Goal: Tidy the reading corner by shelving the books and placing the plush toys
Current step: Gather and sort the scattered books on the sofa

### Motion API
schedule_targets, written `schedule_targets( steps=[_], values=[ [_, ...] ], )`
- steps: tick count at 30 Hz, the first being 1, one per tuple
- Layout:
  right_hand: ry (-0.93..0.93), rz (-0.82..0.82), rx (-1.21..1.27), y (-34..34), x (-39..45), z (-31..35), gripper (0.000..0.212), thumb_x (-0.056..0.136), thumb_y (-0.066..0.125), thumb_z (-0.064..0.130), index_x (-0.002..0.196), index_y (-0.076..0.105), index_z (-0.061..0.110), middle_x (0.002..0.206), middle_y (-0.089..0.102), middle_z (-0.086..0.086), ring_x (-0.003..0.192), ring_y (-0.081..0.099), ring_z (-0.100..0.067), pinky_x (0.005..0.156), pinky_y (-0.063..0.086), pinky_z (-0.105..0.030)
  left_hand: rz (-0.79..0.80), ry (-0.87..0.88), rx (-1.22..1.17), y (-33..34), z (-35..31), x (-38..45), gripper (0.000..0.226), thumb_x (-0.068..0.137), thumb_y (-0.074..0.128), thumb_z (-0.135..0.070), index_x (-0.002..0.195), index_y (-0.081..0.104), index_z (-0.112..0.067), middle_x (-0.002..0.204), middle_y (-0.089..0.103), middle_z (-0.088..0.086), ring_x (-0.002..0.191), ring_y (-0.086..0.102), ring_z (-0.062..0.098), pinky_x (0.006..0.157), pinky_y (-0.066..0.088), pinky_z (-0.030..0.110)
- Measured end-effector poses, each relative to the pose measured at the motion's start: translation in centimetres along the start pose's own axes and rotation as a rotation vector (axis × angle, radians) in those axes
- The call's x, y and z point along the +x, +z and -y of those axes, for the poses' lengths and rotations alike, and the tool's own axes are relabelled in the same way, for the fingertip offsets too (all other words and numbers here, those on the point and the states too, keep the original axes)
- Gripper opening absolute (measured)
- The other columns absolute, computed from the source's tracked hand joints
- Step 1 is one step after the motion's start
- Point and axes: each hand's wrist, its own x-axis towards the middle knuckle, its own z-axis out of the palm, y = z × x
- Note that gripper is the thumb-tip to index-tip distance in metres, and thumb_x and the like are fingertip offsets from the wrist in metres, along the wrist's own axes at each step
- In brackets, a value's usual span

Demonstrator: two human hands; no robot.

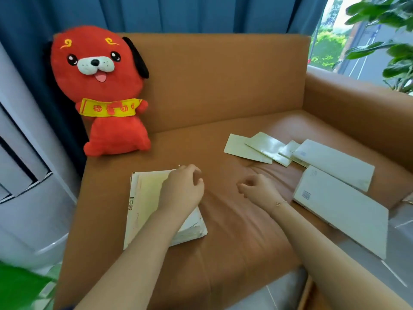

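A red plush dog (105,90) with a yellow scarf sits upright in the sofa's back left corner. A stack of pale books (147,204) lies on the left of the seat. My left hand (183,189) rests over the stack's far right corner, its fingers loosely curled past the edge. My right hand (257,186) hovers over the bare middle of the seat, fingers loosely curled and holding nothing. To the right lie two large white books (339,209) (335,162), and behind them several thin pale booklets (259,146) are fanned out.
The brown leather sofa (223,86) has a high back and a right armrest (362,104). A blue curtain (156,12) hangs behind it, a grey appliance (24,175) stands at the left, and a leafy plant (391,41) stands by the window at the right.
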Motion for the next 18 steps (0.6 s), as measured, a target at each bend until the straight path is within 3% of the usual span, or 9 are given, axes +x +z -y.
schedule_targets(
  steps=[3, 6, 9, 11, 14, 18],
  values=[
    [0.048, -0.092, -0.161, -2.3, -0.7, -4.1, 0.031, 0.087, 0.057, 0.021, 0.117, 0.063, 0.022, 0.125, 0.058, 0.003, 0.114, 0.053, -0.015, 0.089, 0.047, -0.030, 0.160, 0.123, 0.043, 2.8, -3.2, 0.5, 0.027, 0.092, 0.051, -0.028, 0.118, 0.060, -0.025, 0.118, 0.058, -0.007, 0.110, 0.053, 0.013, 0.091, 0.048, 0.034],
    [0.139, -0.209, -0.463, -4.6, -1.3, -8.1, 0.054, 0.086, 0.056, 0.019, 0.137, 0.040, 0.023, 0.147, 0.031, -0.004, 0.133, 0.030, -0.025, 0.100, 0.038, -0.039, 0.261, 0.166, 0.035, 4.8, -5.3, 1.2, 0.029, 0.093, 0.050, -0.029, 0.120, 0.059, -0.026, 0.121, 0.058, -0.008, 0.111, 0.052, 0.013, 0.091, 0.047, 0.033],
    [0.378, -0.090, -0.528, -6.2, -1.4, -11.6, 0.077, 0.084, 0.059, 0.017, 0.147, 0.014, 0.021, 0.155, 0.004, -0.013, 0.138, 0.018, -0.035, 0.105, 0.036, -0.045, 0.351, 0.181, -0.005, 6.3, -6.1, 1.8, 0.027, 0.092, 0.051, -0.027, 0.117, 0.061, -0.025, 0.120, 0.060, -0.008, 0.108, 0.056, 0.011, 0.089, 0.049, 0.031],
    [0.423, -0.016, -0.565, -6.2, -1.1, -12.7, 0.078, 0.086, 0.056, 0.010, 0.149, 0.011, 0.013, 0.147, 0.019, -0.020, 0.130, 0.029, -0.035, 0.098, 0.041, -0.039, 0.380, 0.184, -0.036, 7.2, -6.3, 1.9, 0.026, 0.092, 0.051, -0.026, 0.115, 0.062, -0.024, 0.116, 0.062, -0.008, 0.104, 0.058, 0.010, 0.087, 0.050, 0.029],
    [0.353, -0.042, -0.748, -5.7, -0.5, -12.9, 0.058, 0.090, 0.048, 0.006, 0.143, 0.026, 0.004, 0.128, 0.044, -0.019, 0.119, 0.042, -0.030, 0.091, 0.044, -0.031, 0.373, 0.146, -0.140, 8.5, -5.3, 1.4, 0.021, 0.093, 0.052, -0.023, 0.111, 0.062, -0.027, 0.106, 0.064, -0.011, 0.094, 0.058, 0.005, 0.077, 0.049, 0.023],
    [0.267, -0.056, -0.925, -5.4, 0.0, -12.9, 0.038, 0.091, 0.043, 0.000, 0.129, 0.039, 0.000, 0.115, 0.052, -0.017, 0.106, 0.052, -0.028, 0.075, 0.045, -0.026, 0.364, 0.108, -0.183, 9.3, -3.2, 0.6, 0.020, 0.093, 0.054, -0.020, 0.108, 0.063, -0.031, 0.098, 0.062, -0.016, 0.088, 0.056, -0.002, 0.067, 0.041, 0.011]
  ],
)
